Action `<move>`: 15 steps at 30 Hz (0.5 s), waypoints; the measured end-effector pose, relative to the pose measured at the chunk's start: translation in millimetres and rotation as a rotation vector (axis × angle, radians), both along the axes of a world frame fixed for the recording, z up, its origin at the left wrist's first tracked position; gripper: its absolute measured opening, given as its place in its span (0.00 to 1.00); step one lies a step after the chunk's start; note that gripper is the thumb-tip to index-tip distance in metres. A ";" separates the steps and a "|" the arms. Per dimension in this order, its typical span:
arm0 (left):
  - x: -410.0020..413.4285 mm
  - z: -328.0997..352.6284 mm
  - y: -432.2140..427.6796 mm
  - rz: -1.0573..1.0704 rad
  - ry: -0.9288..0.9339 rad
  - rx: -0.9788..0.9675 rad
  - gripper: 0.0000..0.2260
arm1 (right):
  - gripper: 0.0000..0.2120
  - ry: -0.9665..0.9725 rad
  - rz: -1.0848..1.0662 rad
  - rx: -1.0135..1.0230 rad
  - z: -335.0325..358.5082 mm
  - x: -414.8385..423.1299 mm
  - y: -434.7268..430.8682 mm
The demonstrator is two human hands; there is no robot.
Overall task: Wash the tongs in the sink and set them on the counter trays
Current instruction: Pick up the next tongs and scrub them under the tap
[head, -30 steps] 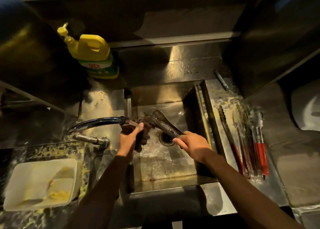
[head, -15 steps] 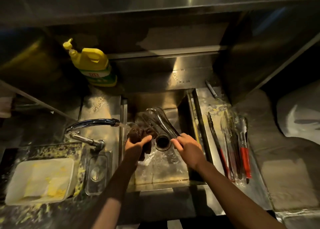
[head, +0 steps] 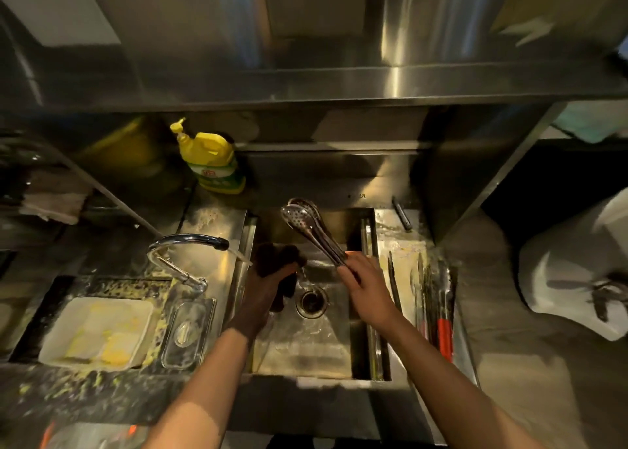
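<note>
A: Right fingers (head: 351, 265)?
B: Wrapped round the handle end of the tongs (head: 311, 229). Right hand (head: 365, 287) over the right half of the sink (head: 306, 350).

A: And the tongs themselves?
B: Held in the air above the basin, slanting up and away toward the far left. Perforated heads close together, above the sink's far wall.

A: Left fingers (head: 287, 268)?
B: Curled round a dark scrubbing pad (head: 273, 256). Left hand (head: 263, 294) near the sink's left wall, just left of the drain (head: 311, 302).

A: Pad against the tongs?
B: Apart, pad to the left of the shafts.

A: Water?
B: Thin stream (head: 240, 257) from the faucet (head: 190, 240), slanting down to the pad.

A: Farther out?
B: On the right counter, a tray (head: 401, 244) with other tongs (head: 426, 289) lying side by side, one pair red-handled (head: 444, 334). Far left, a yellow detergent bottle (head: 210, 158) against the back wall. Near left, a white container (head: 98, 329) smeared yellow, a clear lid (head: 187, 329) just beside it.
</note>
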State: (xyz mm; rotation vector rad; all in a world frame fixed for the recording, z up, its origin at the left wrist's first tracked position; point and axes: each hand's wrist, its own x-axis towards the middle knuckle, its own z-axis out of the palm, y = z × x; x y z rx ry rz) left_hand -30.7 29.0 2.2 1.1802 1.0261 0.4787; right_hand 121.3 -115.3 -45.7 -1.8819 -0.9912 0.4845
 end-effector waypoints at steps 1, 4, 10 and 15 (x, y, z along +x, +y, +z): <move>0.0 4.3 -2.5 0.001 -0.004 0.009 0.11 | 0.08 0.022 0.003 0.010 4.8 0.9 -1.8; -0.6 13.9 -7.1 -0.017 -0.020 0.019 0.17 | 0.08 0.081 0.052 0.004 23.8 -0.4 -7.3; 5.6 35.3 -5.2 -0.086 -0.061 0.070 0.11 | 0.07 -0.036 0.062 -0.008 56.9 -4.2 -14.2; 11.1 53.2 1.8 -0.195 -0.103 0.045 0.10 | 0.05 -0.120 -0.046 -0.001 69.4 -11.0 -9.7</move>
